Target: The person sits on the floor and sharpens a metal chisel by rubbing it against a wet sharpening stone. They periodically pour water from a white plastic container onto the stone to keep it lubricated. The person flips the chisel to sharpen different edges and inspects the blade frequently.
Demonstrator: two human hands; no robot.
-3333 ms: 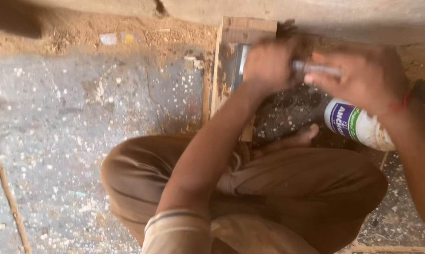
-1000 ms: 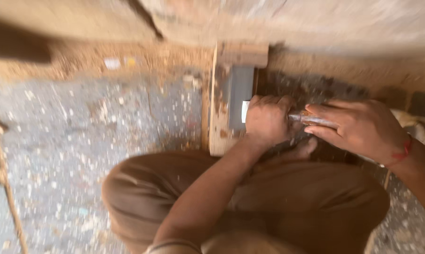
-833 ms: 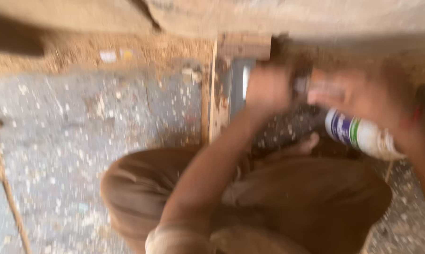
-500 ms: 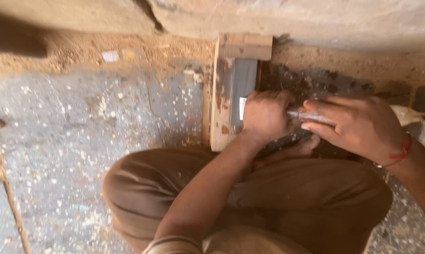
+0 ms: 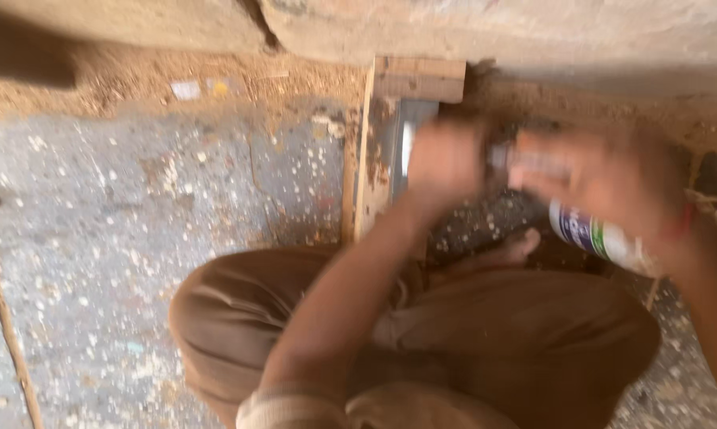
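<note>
Two hands worked over the stone (image 5: pixel 398 151), and both were smeared by motion. Your left hand (image 5: pixel 446 163) was clenched around one end of a thin metal tool (image 5: pixel 525 163); your right hand (image 5: pixel 605 179) gripped the other end with fingers curled. The tool lay across the grey stone, which sat in a wooden holder (image 5: pixel 374 159) butted against the wall (image 5: pixel 493 32).

Compared with half a second before, both hands had moved up the stone toward the wall. Earlier they sat low on the stone and hid the bottle; at this moment the white bottle (image 5: pixel 601 238) with its blue and green label showed below your right wrist. The earlier picture was sharp; this one was blurred at the hands. The holder, the stone and your crouched legs kept their places.

Several details could not be made out:
- The tool's shape and edge were lost in blur, so you could not tell whether it touched the stone.
- Your fingers could not be counted or separated.
- The bottle's top was covered by your right hand, and its label was unreadable.
- The stone's lower part lay behind your left hand and forearm.
- A bare foot (image 5: pixel 509 250) showed only its toes past your brown trousers (image 5: pixel 485 342).
- Your right forearm ran off the right edge.

Sawdust covered the floor (image 5: pixel 136 238).
</note>
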